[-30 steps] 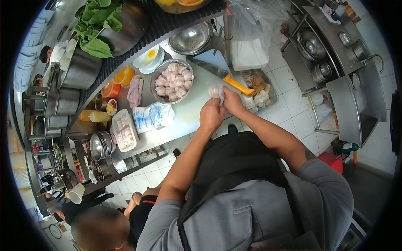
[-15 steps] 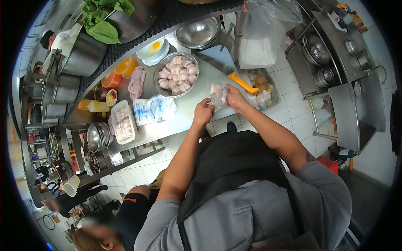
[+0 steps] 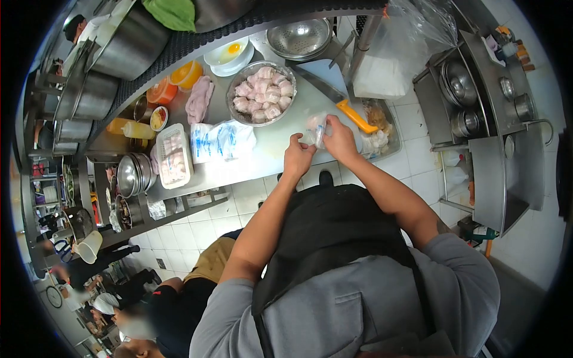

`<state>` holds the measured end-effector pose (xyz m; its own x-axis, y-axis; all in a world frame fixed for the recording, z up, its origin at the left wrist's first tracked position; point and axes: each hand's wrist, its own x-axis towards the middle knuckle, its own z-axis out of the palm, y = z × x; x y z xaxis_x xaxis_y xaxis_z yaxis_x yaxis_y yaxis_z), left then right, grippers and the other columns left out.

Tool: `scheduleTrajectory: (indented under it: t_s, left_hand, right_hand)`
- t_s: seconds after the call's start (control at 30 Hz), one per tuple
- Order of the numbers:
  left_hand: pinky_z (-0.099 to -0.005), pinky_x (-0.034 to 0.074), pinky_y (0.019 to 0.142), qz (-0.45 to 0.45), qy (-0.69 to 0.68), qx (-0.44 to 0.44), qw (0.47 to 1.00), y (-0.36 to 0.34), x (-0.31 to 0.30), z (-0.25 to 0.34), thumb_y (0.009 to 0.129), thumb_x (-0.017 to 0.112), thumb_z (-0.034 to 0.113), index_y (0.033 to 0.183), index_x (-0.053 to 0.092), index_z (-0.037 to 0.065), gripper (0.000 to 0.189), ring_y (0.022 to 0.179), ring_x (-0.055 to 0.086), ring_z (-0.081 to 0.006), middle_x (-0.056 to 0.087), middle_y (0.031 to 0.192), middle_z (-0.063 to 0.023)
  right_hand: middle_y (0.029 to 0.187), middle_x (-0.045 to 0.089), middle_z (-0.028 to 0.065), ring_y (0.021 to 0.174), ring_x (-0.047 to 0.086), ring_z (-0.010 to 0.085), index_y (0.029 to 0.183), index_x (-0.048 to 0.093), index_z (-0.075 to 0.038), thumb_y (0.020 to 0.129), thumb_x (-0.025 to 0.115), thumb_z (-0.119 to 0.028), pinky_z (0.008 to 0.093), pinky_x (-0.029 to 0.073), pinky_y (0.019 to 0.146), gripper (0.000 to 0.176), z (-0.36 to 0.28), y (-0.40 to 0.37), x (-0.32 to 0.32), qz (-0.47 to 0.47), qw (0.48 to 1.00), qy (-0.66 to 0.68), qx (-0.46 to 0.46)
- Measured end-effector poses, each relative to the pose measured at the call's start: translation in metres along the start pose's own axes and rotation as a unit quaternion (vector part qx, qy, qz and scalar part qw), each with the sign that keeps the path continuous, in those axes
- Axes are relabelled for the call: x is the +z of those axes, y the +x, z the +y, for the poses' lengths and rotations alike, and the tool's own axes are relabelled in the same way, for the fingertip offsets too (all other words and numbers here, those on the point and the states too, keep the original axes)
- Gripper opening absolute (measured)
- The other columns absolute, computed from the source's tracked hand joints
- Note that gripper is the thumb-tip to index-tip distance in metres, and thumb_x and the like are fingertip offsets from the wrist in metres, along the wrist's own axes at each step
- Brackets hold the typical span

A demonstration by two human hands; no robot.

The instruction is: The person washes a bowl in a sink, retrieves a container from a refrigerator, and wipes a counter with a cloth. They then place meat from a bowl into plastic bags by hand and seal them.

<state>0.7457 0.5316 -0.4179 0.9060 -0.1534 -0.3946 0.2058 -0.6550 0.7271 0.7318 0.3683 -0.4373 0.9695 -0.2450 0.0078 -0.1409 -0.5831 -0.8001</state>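
Observation:
My left hand (image 3: 299, 156) pinches the lower left edge of a small clear plastic bag (image 3: 317, 130) with something pale pink inside. On the bag's right side, my right hand (image 3: 340, 140) has its fingers closed on the plastic. Both hands are over the near edge of the pale cutting board (image 3: 286, 137). Just beyond them stands a metal bowl (image 3: 231, 111) full of pale pink wrapped pieces. A large knife with a yellow handle (image 3: 357, 116) lies to the right, beside a clear container (image 3: 391, 140) of scraps.
Left on the counter are a stack of plastic bags (image 3: 222, 142), a white tray (image 3: 187, 158) of wrapped pieces, a pink cloth (image 3: 200, 100) and sauce containers. A colander (image 3: 298, 37) stands at the back. Another person (image 3: 173, 304) is at my lower left; a metal shelf overhangs the counter.
The view has shifted slightly. The bag is turned and more bunched between my hands, which are closer together. The person at lower left has moved relative to me.

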Motion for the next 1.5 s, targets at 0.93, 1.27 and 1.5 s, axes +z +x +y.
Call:
scheduleTrajectory:
  t_s: [0.93, 1.27, 1.5]
  left_hand:
    - [-0.0477, 0.055, 0.076, 0.108, 0.104, 0.21, 0.966, -0.026, 0.017, 0.02, 0.081, 0.065, 0.013, 0.098, 0.054, 0.001, 0.024, 0.088, 0.066, -0.0386, 0.066, 0.093, -0.021]
    - [-0.0519, 0.055, 0.072, 0.094, 0.112, 0.154, 0.977, -0.011, 0.023, 0.006, 0.082, 0.065, 0.014, 0.099, 0.05, 0.001, 0.025, 0.077, 0.068, -0.0434, 0.069, 0.085, -0.0244]
    - [-0.0522, 0.054, 0.076, 0.058, 0.121, 0.123, 0.983, -0.012, 0.016, 0.003, 0.084, 0.066, 0.02, 0.103, 0.052, 0.001, 0.03, 0.081, 0.069, -0.0425, 0.07, 0.088, -0.0248]
  right_hand:
    - [0.101, 0.067, 0.0179, 0.094, 0.063, 0.0389, 0.11, 0.062, -0.003, 0.073, 0.071, -0.009, 0.0476, 0.049, 0.082, 0.039, 0.007, 0.039, -0.027, -0.022, 0.94, -0.184, -0.285]
    - [0.095, 0.066, 0.0178, 0.09, 0.063, 0.0397, 0.104, 0.061, -0.004, 0.072, 0.073, -0.012, 0.0479, 0.05, 0.081, 0.036, 0.014, 0.04, -0.011, 0.011, 0.937, -0.201, -0.285]
    - [0.099, 0.064, 0.0184, 0.096, 0.061, 0.0403, 0.112, 0.06, -0.004, 0.072, 0.071, -0.009, 0.047, 0.049, 0.085, 0.042, 0.013, 0.04, -0.01, -0.016, 0.945, -0.203, -0.257]
